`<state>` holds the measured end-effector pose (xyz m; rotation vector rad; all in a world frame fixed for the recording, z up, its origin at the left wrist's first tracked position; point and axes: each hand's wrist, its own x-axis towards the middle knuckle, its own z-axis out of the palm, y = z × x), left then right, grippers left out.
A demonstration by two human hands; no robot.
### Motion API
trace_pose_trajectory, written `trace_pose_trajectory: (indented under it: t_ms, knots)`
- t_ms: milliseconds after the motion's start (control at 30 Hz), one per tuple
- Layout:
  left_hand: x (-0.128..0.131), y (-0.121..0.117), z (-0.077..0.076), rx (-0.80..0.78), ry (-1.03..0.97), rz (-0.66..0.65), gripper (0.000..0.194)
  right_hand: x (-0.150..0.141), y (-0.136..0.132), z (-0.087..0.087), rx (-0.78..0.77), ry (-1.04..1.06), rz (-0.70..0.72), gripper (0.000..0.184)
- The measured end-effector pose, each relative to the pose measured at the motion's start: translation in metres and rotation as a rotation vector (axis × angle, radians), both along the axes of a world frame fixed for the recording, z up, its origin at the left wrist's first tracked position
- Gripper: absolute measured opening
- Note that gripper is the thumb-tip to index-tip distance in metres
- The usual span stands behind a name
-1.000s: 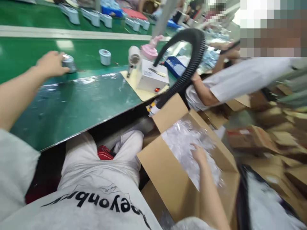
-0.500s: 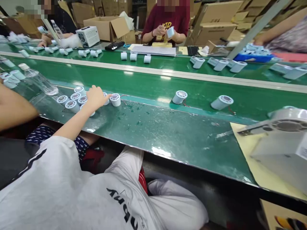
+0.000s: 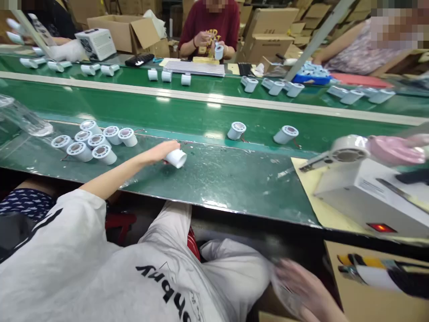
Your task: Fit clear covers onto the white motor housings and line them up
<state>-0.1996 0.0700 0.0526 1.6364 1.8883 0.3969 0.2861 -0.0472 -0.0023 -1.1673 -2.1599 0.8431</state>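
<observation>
My left hand is closed around a white plastic cylinder, tilted just above the green work surface, its open end facing right. To the left of that hand stands a group of similar white cylinders with ring-shaped vented tops; a few trail thin wires. My right hand is low at the right, below the table edge and beside my leg. It is smeared by motion. Something clear and shiny, like plastic film, shows against it, but I cannot tell whether the fingers grip it.
Two more white cylinders stand on the green belt's near side. At right sits a grey machine box with a lit red switch. Below it, a cardboard box holds tool-like handles. A clear bottle lies at left. Co-workers sit across the belt.
My left hand has moved right from the cylinder group and now carries one cylinder. My right hand has come into view at the lower right. The view has shifted right.
</observation>
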Motion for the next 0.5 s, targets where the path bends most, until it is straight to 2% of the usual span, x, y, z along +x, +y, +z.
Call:
trace_pose_trajectory:
  t_ms: [67, 167, 233, 300, 367, 433, 500]
  knots:
    - [0.046, -0.008, -0.012, -0.134, -0.231, -0.197, 0.051, -0.037, -0.006, 0.001, 0.210, -0.031, 0.019, 0.046]
    - [0.110, -0.021, -0.027, -0.385, -0.565, -0.537, 0.047, -0.092, 0.002, 0.004, 0.487, -0.125, 0.028, 0.047]
    - [0.140, -0.028, -0.031, -0.445, -0.630, -0.687, 0.042, -0.110, 0.010, 0.006, 0.584, -0.231, -0.060, 0.045]
    - [0.159, -0.033, -0.031, -0.403, -0.600, -0.766, 0.032, -0.110, 0.013, 0.006, 0.577, -0.358, -0.187, 0.042]
    - [0.169, -0.036, -0.029, -0.271, -0.531, -0.820, 0.024, -0.101, 0.012, 0.005, 0.487, -0.418, -0.263, 0.035]
    - [0.174, -0.040, -0.027, -0.102, -0.425, -0.821, 0.022, -0.091, 0.007, 0.003, 0.343, -0.341, -0.248, 0.022]
    - [0.178, -0.044, -0.028, 0.021, -0.345, -0.767, 0.024, -0.085, 0.002, 0.001, 0.167, -0.161, -0.204, 0.008]
